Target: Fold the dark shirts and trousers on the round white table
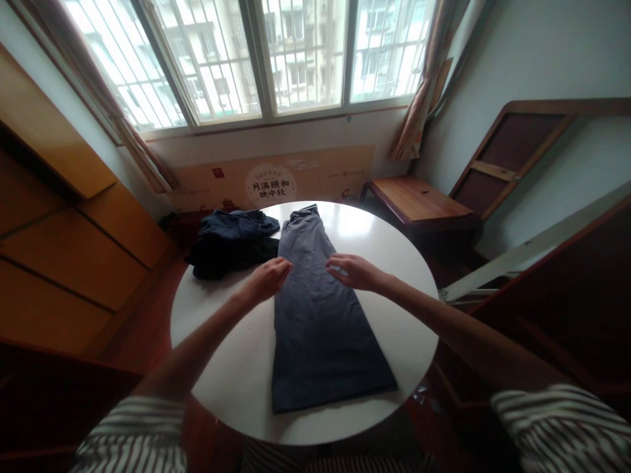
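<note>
While the left hand [272, 276] is curled and the right hand [352, 271] half uncurled, any grip unclear, the grey garment [320, 328] looks soft, light, best taken by its hem [335, 395].

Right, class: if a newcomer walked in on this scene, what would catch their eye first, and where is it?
Probably the long grey-blue garment, spread flat down the middle of the round white table, with the left hand and right hand at its two sides. Next might come the bright barred window beyond the table, then the dark heap of clothes at its far left.
</note>
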The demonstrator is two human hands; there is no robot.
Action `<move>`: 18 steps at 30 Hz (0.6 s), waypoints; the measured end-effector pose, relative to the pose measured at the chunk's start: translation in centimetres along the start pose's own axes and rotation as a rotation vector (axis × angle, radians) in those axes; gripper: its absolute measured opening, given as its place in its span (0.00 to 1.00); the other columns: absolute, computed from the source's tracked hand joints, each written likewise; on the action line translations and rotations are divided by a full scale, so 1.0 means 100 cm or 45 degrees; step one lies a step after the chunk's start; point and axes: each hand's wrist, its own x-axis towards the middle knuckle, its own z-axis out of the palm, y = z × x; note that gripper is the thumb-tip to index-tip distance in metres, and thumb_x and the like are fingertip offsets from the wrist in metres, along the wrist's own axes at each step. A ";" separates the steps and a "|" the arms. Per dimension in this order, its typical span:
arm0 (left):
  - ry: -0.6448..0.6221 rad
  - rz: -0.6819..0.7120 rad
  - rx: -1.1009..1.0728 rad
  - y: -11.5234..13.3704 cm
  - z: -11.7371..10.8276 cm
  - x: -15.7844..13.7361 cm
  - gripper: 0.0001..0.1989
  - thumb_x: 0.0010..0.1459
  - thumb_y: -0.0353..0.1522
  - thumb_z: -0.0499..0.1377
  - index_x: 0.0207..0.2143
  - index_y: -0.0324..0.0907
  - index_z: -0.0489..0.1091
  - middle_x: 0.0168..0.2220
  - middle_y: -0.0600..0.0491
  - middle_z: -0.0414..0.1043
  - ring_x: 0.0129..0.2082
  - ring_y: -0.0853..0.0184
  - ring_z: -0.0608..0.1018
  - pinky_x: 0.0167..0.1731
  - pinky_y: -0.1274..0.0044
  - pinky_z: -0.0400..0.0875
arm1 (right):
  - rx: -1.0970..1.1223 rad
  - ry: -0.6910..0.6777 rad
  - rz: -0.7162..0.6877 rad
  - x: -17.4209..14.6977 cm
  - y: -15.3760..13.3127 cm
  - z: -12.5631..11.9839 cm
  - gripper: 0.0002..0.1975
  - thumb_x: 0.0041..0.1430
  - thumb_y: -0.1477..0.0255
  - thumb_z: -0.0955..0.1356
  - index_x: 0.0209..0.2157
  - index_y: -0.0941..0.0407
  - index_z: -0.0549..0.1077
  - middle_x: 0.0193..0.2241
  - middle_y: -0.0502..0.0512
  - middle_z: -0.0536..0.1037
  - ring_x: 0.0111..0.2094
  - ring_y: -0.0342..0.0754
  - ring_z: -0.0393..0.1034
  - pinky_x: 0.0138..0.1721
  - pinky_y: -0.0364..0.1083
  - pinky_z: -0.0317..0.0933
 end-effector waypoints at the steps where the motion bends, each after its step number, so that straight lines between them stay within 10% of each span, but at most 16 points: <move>1: -0.059 0.081 0.071 -0.012 0.001 0.031 0.18 0.69 0.33 0.46 0.51 0.38 0.71 0.54 0.42 0.72 0.55 0.61 0.73 0.58 0.73 0.62 | 0.004 -0.032 -0.035 0.024 -0.001 0.002 0.14 0.65 0.62 0.67 0.43 0.57 0.75 0.44 0.60 0.76 0.44 0.53 0.72 0.45 0.51 0.67; 7: -0.411 -0.014 0.426 -0.079 0.027 0.143 0.26 0.70 0.35 0.44 0.67 0.39 0.54 0.69 0.45 0.50 0.70 0.58 0.52 0.66 0.60 0.47 | -0.043 -0.181 -0.137 0.089 0.011 0.045 0.25 0.64 0.59 0.67 0.59 0.56 0.68 0.63 0.63 0.64 0.61 0.61 0.59 0.60 0.61 0.54; 12: -0.379 -0.192 0.486 -0.108 0.048 0.159 0.29 0.71 0.42 0.39 0.71 0.44 0.43 0.71 0.45 0.42 0.70 0.55 0.51 0.64 0.52 0.44 | -0.274 -0.327 -0.291 0.052 0.019 0.079 0.37 0.64 0.49 0.62 0.68 0.53 0.55 0.70 0.64 0.46 0.70 0.64 0.37 0.65 0.68 0.29; 18: -0.325 -0.244 0.555 -0.098 0.057 0.187 0.30 0.70 0.40 0.38 0.70 0.38 0.46 0.71 0.42 0.42 0.70 0.51 0.49 0.64 0.49 0.38 | -0.107 -0.401 -0.537 -0.015 -0.021 0.081 0.40 0.59 0.52 0.68 0.68 0.50 0.55 0.70 0.63 0.45 0.70 0.64 0.35 0.66 0.67 0.32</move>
